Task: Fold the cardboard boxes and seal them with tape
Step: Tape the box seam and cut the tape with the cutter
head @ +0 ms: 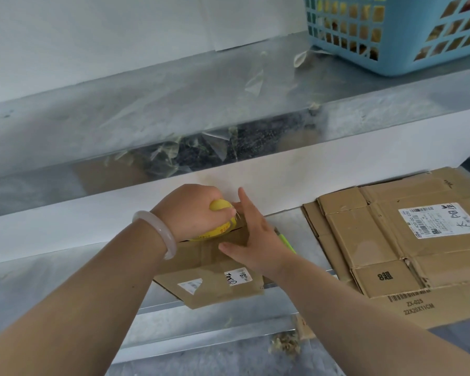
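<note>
Currently: a small cardboard box (215,290) sits on the metal surface (52,280), pushed up near the white front of a raised ledge (174,109). Its near corner overhangs the surface edge. Two white printed labels (238,276) are stuck on the near part of its top.

Left hand (193,213): fingers curled tight round a yellow tape dispenser (219,207), which is pressed against the far edge of the box top. A pale bangle (158,234) sits on that wrist.

Right hand (255,240): flat, fingers straight and spread, palm down on the right part of the box top; it holds nothing. The forefinger points up toward the ledge, just beside the dispenser.

A thin green item (289,244) lies on the surface, partly hidden under the right hand; I cannot tell what it is.

To the right, well apart from the box, a stack of flattened cartons (385,240) lies on the same surface. The top one carries a white shipping label and the lowest one shows printed size markings.

On the ledge: crumpled scraps of clear tape (255,80) stuck here and there, and a light blue plastic basket (391,36) at the far right, its contents unclear.
</note>
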Motion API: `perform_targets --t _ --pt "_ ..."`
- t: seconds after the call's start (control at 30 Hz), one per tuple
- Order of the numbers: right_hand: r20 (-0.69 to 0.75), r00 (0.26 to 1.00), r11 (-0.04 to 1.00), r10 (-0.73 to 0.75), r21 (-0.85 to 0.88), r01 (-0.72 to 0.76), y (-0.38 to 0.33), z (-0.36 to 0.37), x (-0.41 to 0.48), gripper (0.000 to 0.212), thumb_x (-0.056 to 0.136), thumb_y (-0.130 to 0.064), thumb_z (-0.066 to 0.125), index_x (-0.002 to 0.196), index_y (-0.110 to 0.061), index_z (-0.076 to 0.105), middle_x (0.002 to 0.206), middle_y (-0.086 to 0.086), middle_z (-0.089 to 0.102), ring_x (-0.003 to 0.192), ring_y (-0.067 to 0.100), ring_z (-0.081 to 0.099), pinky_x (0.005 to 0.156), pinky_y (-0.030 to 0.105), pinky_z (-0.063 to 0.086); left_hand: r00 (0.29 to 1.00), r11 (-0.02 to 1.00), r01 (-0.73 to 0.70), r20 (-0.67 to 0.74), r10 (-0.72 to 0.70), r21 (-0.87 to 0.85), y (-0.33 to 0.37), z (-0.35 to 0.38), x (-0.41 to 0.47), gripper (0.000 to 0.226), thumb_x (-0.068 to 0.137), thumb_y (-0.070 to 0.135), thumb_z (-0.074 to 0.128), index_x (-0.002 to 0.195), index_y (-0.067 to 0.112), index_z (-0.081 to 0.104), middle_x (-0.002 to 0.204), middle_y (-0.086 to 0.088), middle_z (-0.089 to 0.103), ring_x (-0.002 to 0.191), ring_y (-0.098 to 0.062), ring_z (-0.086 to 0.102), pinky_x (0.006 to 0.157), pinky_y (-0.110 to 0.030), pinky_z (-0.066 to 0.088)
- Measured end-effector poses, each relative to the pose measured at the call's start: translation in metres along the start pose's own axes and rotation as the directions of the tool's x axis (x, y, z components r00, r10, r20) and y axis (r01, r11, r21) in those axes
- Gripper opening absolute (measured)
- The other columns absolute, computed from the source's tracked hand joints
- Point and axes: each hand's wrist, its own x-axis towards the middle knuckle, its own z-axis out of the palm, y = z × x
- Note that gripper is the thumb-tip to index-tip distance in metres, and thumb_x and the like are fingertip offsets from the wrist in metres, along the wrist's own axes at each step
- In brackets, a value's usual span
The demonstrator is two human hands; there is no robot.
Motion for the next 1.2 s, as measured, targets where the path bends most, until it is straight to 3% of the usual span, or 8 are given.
perform_targets --t 0.17,0.3,0.4,0.67,0.83,0.93,1.1,1.2 --pt "-0.005 1.000 0.995 0.013 -0.101 -0.014 0.004 0.000 0.003 0.101 0.083 -0.042 0.067 0.150 -0.048 -0.009 0.153 -0.028 0.020 0.145 0.002 0.013 0.119 0.035 0.022 0.993 0.992 -0.048 -0.109 0.036 -0.113 -0.011 0.003 -0.002 0.033 0.084 0.056 0.056 0.095 0.026 0.063 0.088 0.008 0.064 0.082 -0.010 0.059 0.074 -0.033 0.050" --pt "-0.015 1.000 0.969 -0.003 -0.247 0.000 0.001 -0.001 0.003 0.092 0.085 -0.049 0.064 0.152 -0.045 0.000 0.161 -0.018 0.002 0.147 0.001 0.004 0.115 0.026 0.016 0.990 0.924 -0.061 -0.138 0.009 -0.378 -0.034 0.014 -0.011 0.029 0.077 0.069 0.053 0.090 0.044 0.058 0.087 0.017 0.064 0.083 -0.001 0.060 0.068 -0.023 0.045" --pt "-0.026 0.999 0.947 -0.033 -0.322 0.023 -0.004 -0.002 0.000 0.083 0.086 -0.049 0.063 0.150 -0.045 0.012 0.161 -0.018 0.004 0.146 -0.001 0.004 0.111 0.024 0.018 0.982 0.892 -0.089 -0.189 0.005 -0.443 -0.050 0.016 -0.020 0.037 0.068 0.073 0.045 0.087 0.045 0.059 0.084 0.018 0.065 0.080 0.001 0.061 0.066 -0.019 0.042" --pt "0.029 0.999 0.889 -0.044 -0.455 0.052 -0.014 -0.007 -0.004 0.075 0.091 -0.050 0.057 0.151 -0.041 0.014 0.158 -0.022 0.010 0.144 -0.006 -0.002 0.109 0.018 0.011 0.968 0.968 -0.038 -0.248 -0.026 -0.249 -0.064 0.004 -0.031 0.039 0.067 0.074 0.055 0.092 0.045 0.062 0.089 0.021 0.064 0.085 0.000 0.058 0.074 -0.026 0.047" --pt "0.066 0.998 0.872 -0.025 -0.487 0.054 -0.014 -0.008 -0.001 0.073 0.093 -0.052 0.050 0.152 -0.045 0.008 0.152 -0.030 0.008 0.140 -0.012 -0.008 0.116 0.024 0.009 0.962 0.986 0.061 -0.273 -0.016 0.155 -0.079 0.001 -0.042 0.050 0.071 0.079 0.050 0.104 0.044 0.062 0.097 0.017 0.059 0.089 -0.008 0.052 0.075 -0.028 0.041" --pt "0.081 0.996 0.852 -0.040 -0.517 0.077 -0.011 -0.007 0.000 0.073 0.094 -0.053 0.047 0.152 -0.045 0.004 0.158 -0.026 0.008 0.142 -0.010 -0.013 0.117 0.025 0.004 0.954 0.999 -0.050 -0.297 0.052 0.014 -0.096 0.001 -0.052 0.058 0.070 0.078 0.038 0.109 0.044 0.062 0.096 0.021 0.056 0.088 -0.004 0.052 0.078 -0.025 0.041" --pt "0.106 0.993 0.832 -0.047 -0.546 0.098 -0.011 -0.008 0.001 0.071 0.096 -0.052 0.044 0.152 -0.046 0.001 0.158 -0.028 0.005 0.143 -0.008 -0.014 0.114 0.022 -0.001 0.950 0.929 -0.154 -0.307 0.047 -0.335 -0.112 -0.002 -0.065 0.035 0.071 0.069 0.044 0.100 0.054 0.057 0.102 0.030 0.057 0.099 0.013 0.051 0.074 -0.007 0.037" --pt "0.115 0.992 0.827 -0.053 -0.552 0.108 -0.011 -0.008 0.001 0.069 0.097 -0.049 0.044 0.152 -0.047 0.002 0.157 -0.030 0.005 0.142 -0.008 -0.014 0.112 0.020 -0.003 0.949 0.980 -0.111 -0.312 0.055 -0.165 -0.121 0.003 -0.066 0.050 0.072 0.073 0.041 0.109 0.047 0.063 0.088 0.023 0.056 0.086 0.003 0.054 0.072 -0.011 0.036"
